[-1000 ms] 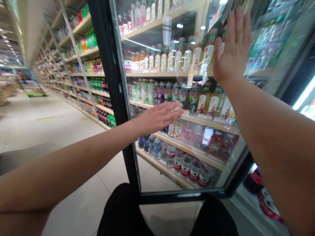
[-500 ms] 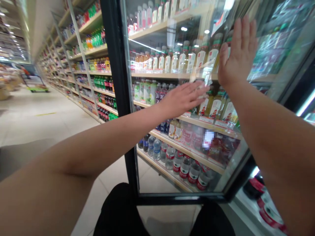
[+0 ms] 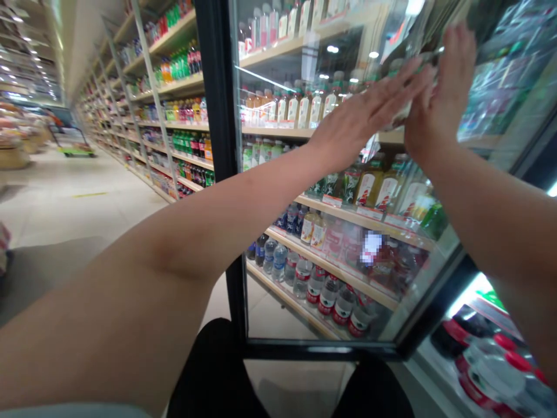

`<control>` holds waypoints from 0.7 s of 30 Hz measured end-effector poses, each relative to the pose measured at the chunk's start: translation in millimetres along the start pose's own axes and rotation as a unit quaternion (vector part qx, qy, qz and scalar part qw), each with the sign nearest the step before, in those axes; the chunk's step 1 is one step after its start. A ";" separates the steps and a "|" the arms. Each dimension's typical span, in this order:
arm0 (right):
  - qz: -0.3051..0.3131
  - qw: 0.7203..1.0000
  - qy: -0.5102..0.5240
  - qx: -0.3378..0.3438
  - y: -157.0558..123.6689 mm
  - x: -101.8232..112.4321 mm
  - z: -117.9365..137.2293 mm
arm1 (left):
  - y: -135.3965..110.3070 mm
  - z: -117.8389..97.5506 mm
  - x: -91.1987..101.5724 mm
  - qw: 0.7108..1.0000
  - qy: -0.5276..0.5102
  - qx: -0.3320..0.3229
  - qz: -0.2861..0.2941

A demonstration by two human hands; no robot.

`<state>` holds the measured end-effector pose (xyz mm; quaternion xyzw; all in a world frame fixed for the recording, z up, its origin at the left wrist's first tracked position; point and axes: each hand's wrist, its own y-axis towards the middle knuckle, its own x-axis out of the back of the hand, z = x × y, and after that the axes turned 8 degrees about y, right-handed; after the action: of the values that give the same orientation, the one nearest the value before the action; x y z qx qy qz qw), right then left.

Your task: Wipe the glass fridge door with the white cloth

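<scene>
Pale, glossy floor tiles are stretching beside long, wood-toned shelves in the head view. Directly ahead of the person, a smooth, reflective glass door is standing in its black frame, showing rows of rounded bottles. Red-capped bottles are standing at lower right. Before the glass, the right hand is pointing straight fingers upward; the left hand is slanting across, flat, fingers extended, its tips overlapping the right in view. Whether they are touching, one cannot tell.
</scene>
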<state>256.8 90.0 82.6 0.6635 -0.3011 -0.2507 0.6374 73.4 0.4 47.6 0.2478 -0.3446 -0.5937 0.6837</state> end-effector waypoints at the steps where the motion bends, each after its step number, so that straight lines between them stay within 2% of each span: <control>1: -0.022 0.999 0.015 0.022 -2.0 3.0 5.3 | 7.6 5.9 -2.0 1.000 -0.001 0.021 -0.008; 3: -0.014 0.997 0.018 0.068 -9.2 9.0 23.7 | 21.9 16.2 -11.0 0.998 0.004 0.058 -0.008; 6: 0.107 0.990 -0.020 0.094 -22.7 11.0 53.6 | 32.7 26.3 -27.6 0.990 -0.005 0.133 -0.052; 8: 0.133 0.987 -0.014 0.089 -27.8 5.7 61.9 | 29.8 32.9 -31.8 0.981 -0.022 0.171 -0.090; 9: 0.123 0.988 0.008 0.095 -28.6 1.7 61.5 | 25.8 37.3 -30.7 0.981 -0.029 0.167 -0.091; 13: 0.075 0.978 0.123 0.150 -24.0 -12.7 44.3 | 2.6 57.9 -12.1 0.993 -0.065 0.088 -0.032; 16: 0.061 0.977 0.139 0.149 -21.6 -17.0 37.0 | -10.2 63.6 0.4 0.993 -0.076 0.082 -0.026; 18: 0.053 0.978 0.145 0.142 -22.2 -18.6 37.7 | -14.3 60.2 3.5 0.993 -0.072 0.089 -0.034; 21: 0.037 0.975 0.159 0.149 -25.5 -22.5 39.9 | -15.7 52.0 1.3 0.984 -0.047 0.158 -0.073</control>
<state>214.6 78.6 53.6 0.7708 -0.2547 -0.0707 0.5797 23.6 0.1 69.3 0.3494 -0.4463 -0.5913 0.5737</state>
